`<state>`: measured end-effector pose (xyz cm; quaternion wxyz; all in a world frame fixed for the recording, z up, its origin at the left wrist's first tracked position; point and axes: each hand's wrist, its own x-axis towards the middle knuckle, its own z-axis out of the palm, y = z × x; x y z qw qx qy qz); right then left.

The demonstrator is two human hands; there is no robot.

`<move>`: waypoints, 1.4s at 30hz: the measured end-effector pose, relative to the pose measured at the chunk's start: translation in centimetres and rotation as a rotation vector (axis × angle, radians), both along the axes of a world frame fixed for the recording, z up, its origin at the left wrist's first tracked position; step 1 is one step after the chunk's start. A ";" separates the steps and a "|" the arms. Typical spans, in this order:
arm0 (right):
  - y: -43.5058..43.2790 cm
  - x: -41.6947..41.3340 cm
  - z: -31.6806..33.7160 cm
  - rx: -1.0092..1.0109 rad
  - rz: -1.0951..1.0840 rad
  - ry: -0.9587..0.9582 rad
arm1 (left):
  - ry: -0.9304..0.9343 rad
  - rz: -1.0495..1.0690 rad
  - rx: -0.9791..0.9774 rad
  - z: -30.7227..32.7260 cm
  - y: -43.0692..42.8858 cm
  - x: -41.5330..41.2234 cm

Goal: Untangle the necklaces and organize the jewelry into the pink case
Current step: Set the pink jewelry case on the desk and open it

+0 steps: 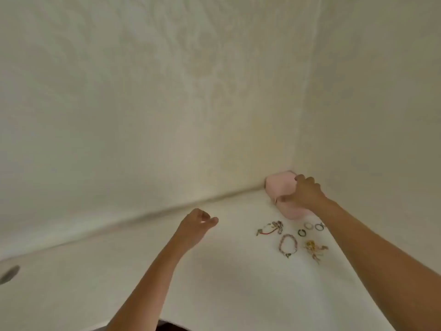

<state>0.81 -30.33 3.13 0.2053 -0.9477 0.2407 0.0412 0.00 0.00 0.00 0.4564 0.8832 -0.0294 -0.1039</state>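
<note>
Gripping the rounded pink case [280, 185] (blurry), right hand [305, 193] fingers [301, 178] curl; left hand [194, 225] hangs relaxed.

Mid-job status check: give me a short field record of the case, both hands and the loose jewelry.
case: pink case, in the wall corner; open or closed cannot be told
right: right hand grips the pink case
left: left hand hovers over the white surface, fingers loosely curled, holds nothing
rings: dark ring, pale ring, grey ring, loose near the case
tangles: red-cord tangle, gold tangle, both untouched
loop: beaded loop, lying between the tangles
</note>
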 end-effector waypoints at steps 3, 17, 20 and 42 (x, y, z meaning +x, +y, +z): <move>-0.6 0.2 -2.3 -0.046 -0.042 0.017 | 0.012 -0.017 0.059 -3.3 -0.6 -0.3; -2.1 1.4 -7.7 -0.056 -0.086 -0.157 | -0.180 -0.006 -0.019 -9.2 -1.8 -2.6; -2.1 1.0 -7.9 -0.087 -0.075 -0.166 | -0.118 0.021 -0.089 -9.0 -2.2 -4.5; 3.9 -5.9 0.4 0.292 0.439 -0.517 | -0.159 0.249 -0.383 -5.4 -1.1 -10.0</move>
